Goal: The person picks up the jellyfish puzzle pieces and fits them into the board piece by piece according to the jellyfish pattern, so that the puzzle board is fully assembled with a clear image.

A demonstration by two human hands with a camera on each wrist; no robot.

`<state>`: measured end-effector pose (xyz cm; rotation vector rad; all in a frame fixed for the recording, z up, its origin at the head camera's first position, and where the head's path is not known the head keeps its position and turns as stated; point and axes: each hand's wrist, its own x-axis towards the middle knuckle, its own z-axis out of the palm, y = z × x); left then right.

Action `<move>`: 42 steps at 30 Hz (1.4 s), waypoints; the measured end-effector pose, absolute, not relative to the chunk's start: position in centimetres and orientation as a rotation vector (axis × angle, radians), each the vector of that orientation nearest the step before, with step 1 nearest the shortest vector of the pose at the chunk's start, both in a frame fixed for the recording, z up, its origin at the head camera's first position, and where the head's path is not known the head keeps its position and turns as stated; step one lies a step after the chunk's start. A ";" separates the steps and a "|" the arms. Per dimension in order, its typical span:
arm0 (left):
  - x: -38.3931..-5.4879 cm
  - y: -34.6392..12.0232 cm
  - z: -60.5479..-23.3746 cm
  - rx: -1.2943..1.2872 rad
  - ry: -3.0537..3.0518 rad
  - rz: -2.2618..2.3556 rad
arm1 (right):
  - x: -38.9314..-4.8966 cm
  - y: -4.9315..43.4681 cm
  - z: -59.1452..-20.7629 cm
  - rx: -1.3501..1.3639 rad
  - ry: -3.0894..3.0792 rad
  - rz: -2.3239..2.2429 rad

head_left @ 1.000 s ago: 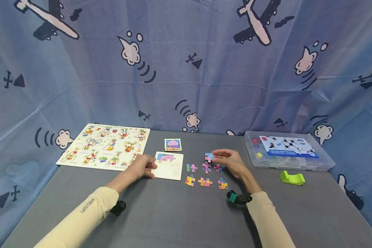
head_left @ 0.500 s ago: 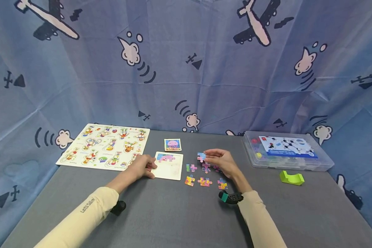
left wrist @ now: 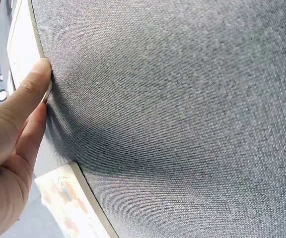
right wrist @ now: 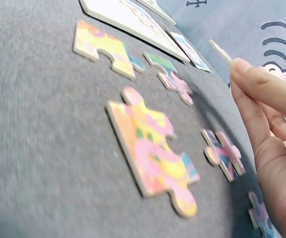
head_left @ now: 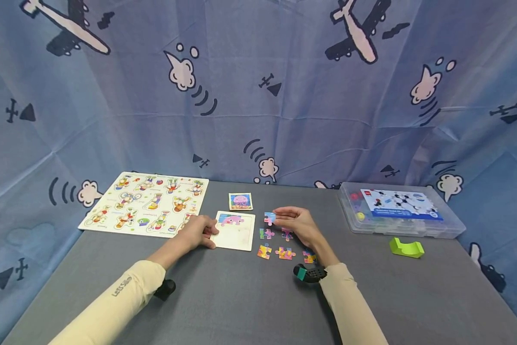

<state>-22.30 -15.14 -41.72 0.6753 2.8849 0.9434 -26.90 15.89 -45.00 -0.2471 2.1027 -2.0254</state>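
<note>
While loose puzzle pieces (head_left: 285, 253) lie in two rows on grey surface (head_left: 241, 297), left hand (head_left: 196, 231) pinches left edge of white tray (head_left: 234, 239) (pink-and-blue section fills part of its far end). Right hand (head_left: 299, 224), thumb and fingertips nearly together, grips blue-and-pink piece (head_left: 269, 218) above surface, just right of tray. Beyond: small picture card (head_left: 240, 201), then blue curtain (head_left: 232, 124).

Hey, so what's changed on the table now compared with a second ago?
The right hand has moved left, carrying the blue-and-pink puzzle piece toward the small puzzle board. It already held that piece before; nothing was let go. The left hand stays at the board's left edge, and the loose pieces in view haven't visibly moved.
</note>
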 end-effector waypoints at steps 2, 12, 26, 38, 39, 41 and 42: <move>-22.3 -15.2 -41.7 0.673 2.884 0.942 | -26.9 15.5 -45.0 -0.252 2.102 -2.031; -22.3 -15.2 -41.9 0.659 2.891 0.930 | -27.0 13.6 -45.1 -0.239 2.043 -2.089; -22.4 -15.2 -42.1 0.676 2.875 0.963 | -26.9 10.8 -45.3 -0.281 2.075 -2.110; -22.5 -15.2 -42.0 0.665 2.865 0.986 | -27.1 9.2 -45.6 -0.301 2.323 -1.968; -22.5 -15.2 -42.0 0.663 2.862 0.987 | -27.2 9.1 -45.6 -0.300 2.344 -1.950; -22.4 -15.2 -41.9 0.647 2.853 0.996 | -27.3 9.0 -45.6 -0.314 2.383 -1.918; -22.4 -15.3 -41.9 0.651 2.853 0.994 | -27.3 8.9 -45.6 -0.325 2.399 -1.900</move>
